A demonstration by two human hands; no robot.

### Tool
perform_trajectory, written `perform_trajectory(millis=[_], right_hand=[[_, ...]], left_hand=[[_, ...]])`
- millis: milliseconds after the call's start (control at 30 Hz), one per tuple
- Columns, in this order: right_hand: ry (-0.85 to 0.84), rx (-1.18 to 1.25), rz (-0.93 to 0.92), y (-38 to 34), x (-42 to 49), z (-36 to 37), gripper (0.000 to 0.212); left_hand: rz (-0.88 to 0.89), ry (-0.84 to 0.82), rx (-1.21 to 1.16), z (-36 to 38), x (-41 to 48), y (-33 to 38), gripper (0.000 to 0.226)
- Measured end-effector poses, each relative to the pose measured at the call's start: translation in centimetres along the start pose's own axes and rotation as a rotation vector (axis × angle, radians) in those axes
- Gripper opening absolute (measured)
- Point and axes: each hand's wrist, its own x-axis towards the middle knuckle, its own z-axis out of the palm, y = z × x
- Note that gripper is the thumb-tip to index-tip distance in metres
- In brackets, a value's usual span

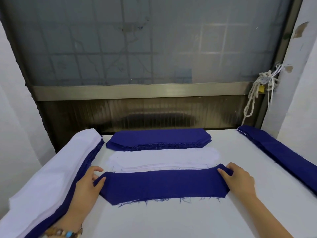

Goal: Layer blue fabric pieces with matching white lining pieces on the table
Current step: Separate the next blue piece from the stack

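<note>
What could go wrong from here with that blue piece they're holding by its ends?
1. The blue piece, pinched by the left hand and right hand, may settle skewed: a sliver of white lining already peeks out along its near edge.
2. Its far edge lies right against the white lining stack; shifting it could drag the top layer.
3. The frayed threads might snag.

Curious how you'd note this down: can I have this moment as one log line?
blue piece: on table | left hand: pinches left end | right hand: pinches right end | behind: white lining stack
</note>
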Motion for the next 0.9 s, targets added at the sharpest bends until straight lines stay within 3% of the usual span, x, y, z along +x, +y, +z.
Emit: perform_trajectory(millis=[433,700,900], right_hand=[[0.015,0.007,-0.014,-0.1,-0.4,0.1,0.009],[0.06,-0.012,-0.071,0.0,-0.4,0.2,0.009],[0.135,-0.125,-0.093,-0.2,-0.5,0.2,0.018]], left_hand=[[0.043,0.004,0.136,-0.1,-0.5,1.2,0.022],[0.127,-0.089,0.138,0.0,-0.7,1.5,0.043],[0.236,-0.019,0.204,0.0,-0.7,1.4,0.058]])
